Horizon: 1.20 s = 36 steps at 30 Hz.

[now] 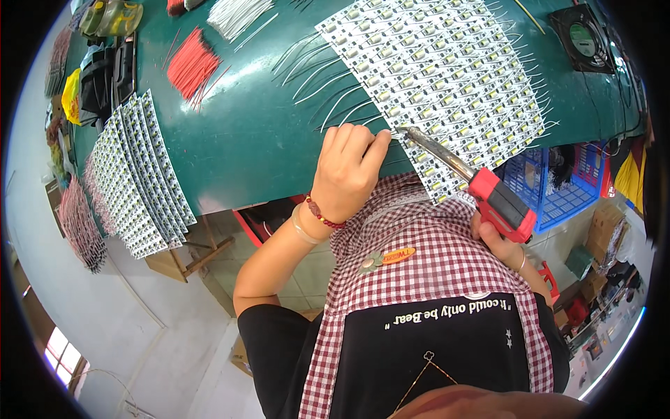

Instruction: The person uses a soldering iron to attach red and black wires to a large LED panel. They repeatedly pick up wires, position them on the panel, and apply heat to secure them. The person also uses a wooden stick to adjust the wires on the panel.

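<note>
A large white panel of small circuit boards [447,77] lies on the green table, its near corner reaching past the front edge. My left hand [349,160] is closed at the panel's left edge, thumb and forefinger pinching a thin white wire. My right hand [494,241] grips a soldering iron [499,202] with a red and black handle. The iron's metal tip touches or nearly touches the panel beside my left fingertips. Several white wires [317,87] stick out from the same edge, and more show along the panel's right edge.
Red wires [193,66] and white wires [237,15] lie in bundles on the green table [244,153]. Finished-looking panels with wires [139,178] are stacked at the left. A small black fan [581,38] stands at the far right; a blue crate [551,185] sits below the table.
</note>
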Each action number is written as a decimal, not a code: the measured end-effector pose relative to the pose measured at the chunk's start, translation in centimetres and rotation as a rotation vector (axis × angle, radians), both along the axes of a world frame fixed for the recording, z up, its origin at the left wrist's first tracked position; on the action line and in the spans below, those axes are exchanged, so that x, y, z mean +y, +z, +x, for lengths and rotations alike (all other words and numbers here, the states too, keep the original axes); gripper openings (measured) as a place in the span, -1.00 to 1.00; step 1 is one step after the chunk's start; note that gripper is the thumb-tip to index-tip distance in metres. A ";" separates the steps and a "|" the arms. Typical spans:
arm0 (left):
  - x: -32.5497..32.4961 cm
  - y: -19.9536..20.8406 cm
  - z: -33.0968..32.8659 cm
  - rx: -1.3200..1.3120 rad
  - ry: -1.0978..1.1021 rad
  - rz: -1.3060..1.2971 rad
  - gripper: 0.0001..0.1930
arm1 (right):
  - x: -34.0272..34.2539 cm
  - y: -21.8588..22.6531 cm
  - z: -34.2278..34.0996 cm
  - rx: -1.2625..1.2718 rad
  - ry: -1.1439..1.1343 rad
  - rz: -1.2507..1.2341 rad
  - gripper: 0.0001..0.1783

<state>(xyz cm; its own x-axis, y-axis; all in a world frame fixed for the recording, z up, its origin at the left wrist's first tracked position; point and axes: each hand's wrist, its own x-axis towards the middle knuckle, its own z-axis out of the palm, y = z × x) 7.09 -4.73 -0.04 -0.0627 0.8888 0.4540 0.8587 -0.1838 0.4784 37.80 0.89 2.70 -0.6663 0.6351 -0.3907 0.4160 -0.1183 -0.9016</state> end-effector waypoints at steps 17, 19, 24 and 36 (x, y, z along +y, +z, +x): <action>-0.6 0.4 0.3 0.125 0.027 0.136 -0.69 | -0.3 -0.2 1.3 0.019 -0.002 0.000 -0.81; -0.7 0.1 0.6 0.106 0.002 0.104 -0.69 | -0.4 -0.3 1.6 0.031 -0.002 -0.004 -0.80; -0.8 -0.6 0.8 0.094 -0.015 0.077 -0.68 | -0.4 -0.4 1.7 0.036 -0.011 0.014 -0.81; -0.4 -0.5 0.7 0.079 -0.001 0.066 -0.69 | -0.7 -1.8 1.8 -0.008 0.043 0.160 -0.78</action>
